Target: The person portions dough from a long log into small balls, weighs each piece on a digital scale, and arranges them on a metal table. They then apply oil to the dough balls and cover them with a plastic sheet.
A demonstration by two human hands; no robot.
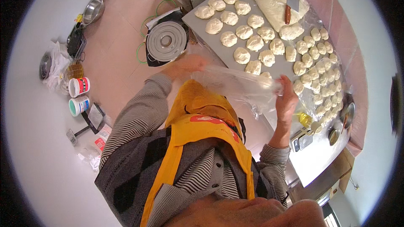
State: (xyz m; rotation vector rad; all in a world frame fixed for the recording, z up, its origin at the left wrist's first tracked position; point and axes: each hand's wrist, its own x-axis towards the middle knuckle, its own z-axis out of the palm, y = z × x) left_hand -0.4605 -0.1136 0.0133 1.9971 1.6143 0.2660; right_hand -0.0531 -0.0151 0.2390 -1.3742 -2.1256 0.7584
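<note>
A sheet of clear plastic film (240,80) is stretched between my hands, in front of my yellow apron (202,101). My left hand (192,63), blurred, grips its left end beside a round ridged metal lid (166,41). At the table's near edge, my right hand (285,97) pinches the film's other end. Several large dough lumps (245,32) lie in loose rows on the grey table (217,45) beyond the film. Smaller dough pieces (328,82) are crowded on the right, some under clear plastic. At the back, a cleaver with a wooden handle (288,14) rests on a big dough slab (271,1).
Beyond my right hand are a container of yellow oil (305,119), a digital scale (301,142) and round dishes (334,136). Plastic tubs (79,87) and a steel bowl (93,10) stand along the left wall. A green hose or cord (141,53) lies near the lid.
</note>
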